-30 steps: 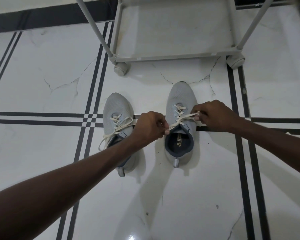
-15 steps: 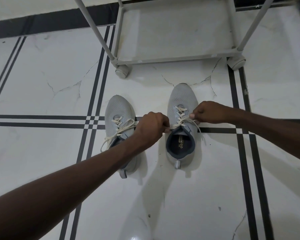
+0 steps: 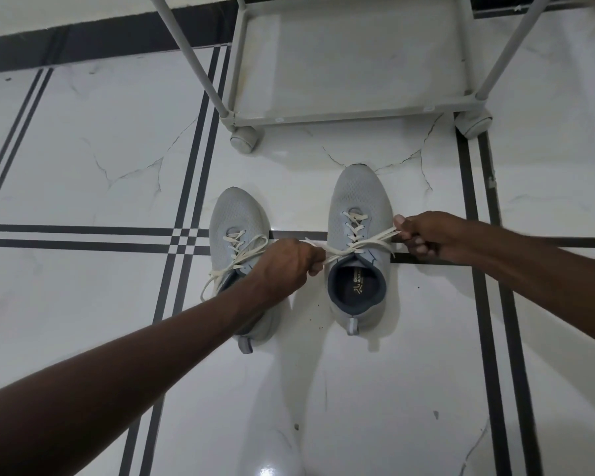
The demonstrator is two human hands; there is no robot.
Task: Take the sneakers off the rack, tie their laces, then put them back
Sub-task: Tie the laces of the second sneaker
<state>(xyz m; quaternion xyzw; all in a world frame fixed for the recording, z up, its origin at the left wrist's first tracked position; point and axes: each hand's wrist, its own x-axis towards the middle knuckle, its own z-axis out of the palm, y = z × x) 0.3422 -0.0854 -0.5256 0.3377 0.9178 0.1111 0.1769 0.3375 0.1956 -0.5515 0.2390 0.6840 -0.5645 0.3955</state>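
Printed matter appears on one item only: the dark insole [image 3: 357, 286] of the right-hand sneaker [image 3: 358, 214] carries a small gold logo mark with a short line of lettering beside it. The letters "AD" can be made out at the start of that line; the remainder is too small and blurred to read. No other text, label or number is legible.

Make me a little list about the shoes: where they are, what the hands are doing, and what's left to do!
place: white tiled floor with dark stripes
rack: grey, on wheels, bottom shelf bare, just past the toes
right sneaker: on the floor, its lace pulled out to both sides
left hand: closed on one lace end
right hand: closed on the other end
left sneaker: on the floor, laces loose, partly under the left arm
left to do: finish both knots, put the sneakers back
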